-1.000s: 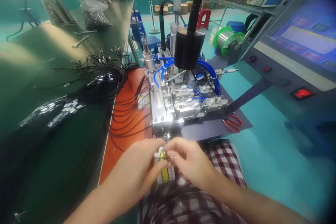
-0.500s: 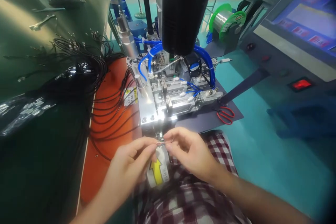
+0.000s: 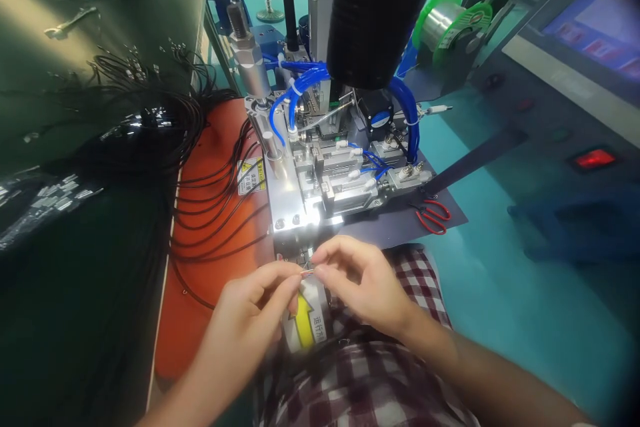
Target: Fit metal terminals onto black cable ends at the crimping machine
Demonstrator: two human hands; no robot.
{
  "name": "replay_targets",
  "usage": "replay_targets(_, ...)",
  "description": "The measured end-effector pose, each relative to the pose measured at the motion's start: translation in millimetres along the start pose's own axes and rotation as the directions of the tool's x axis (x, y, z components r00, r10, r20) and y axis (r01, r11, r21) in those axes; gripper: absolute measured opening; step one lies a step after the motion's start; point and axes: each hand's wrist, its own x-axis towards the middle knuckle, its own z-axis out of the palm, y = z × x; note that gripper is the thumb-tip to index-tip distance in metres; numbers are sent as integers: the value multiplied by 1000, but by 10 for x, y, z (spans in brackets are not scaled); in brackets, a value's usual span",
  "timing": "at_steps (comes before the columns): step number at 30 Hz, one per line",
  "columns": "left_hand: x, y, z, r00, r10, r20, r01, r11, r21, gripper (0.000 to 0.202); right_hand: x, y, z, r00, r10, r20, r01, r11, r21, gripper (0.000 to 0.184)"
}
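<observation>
My left hand [image 3: 255, 310] and my right hand [image 3: 357, 280] meet just below the front edge of a metal fixture machine [image 3: 320, 180]. Both hands pinch the ends of a tiny metal part [image 3: 307, 271] held between their fingertips. Under the hands a white label with a yellow arrow [image 3: 303, 321] shows on the machine's front. A large black cylinder [image 3: 380, 7] hangs over the fixture, with blue air hoses [image 3: 400, 97] looping around it.
Black cables [image 3: 200, 173] spill from the green bench at left across an orange plate [image 3: 220, 227]. Red-handled scissors [image 3: 433, 217] lie on a dark mat at the right. A control panel with a screen [image 3: 590, 33] and a green wire spool [image 3: 445, 20] stand behind.
The view has tilted down and closer to the machine. My hands have risen a little toward the fixture's front edge, still pinched together on the small part.
</observation>
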Motion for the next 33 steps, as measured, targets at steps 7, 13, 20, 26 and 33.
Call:
replay_targets(7,-6,-63,-11,997,-50,52,51,999,-20,36,48,18,11,996,82,44,-85,994,68,14)
replay_targets(13,-18,-74,-17,986,-146,78,156,978,-139,42,28,20,31,994,100,47,-104,990,95,10)
replay_targets(20,-15,-42,-37,977,-190,99,206,961,-185,45,34,54,118,996,85,31,-88,988,126,9)
replay_targets(26,-22,60,-23,960,-252,123,276,927,-253,48,10,76,191,1000,13,-16,-11,993,118,9)
replay_targets(33,-9,91,-36,960,-249,131,280,893,-353,38,-46,133,321,991,-58,-124,65,996,58,11)
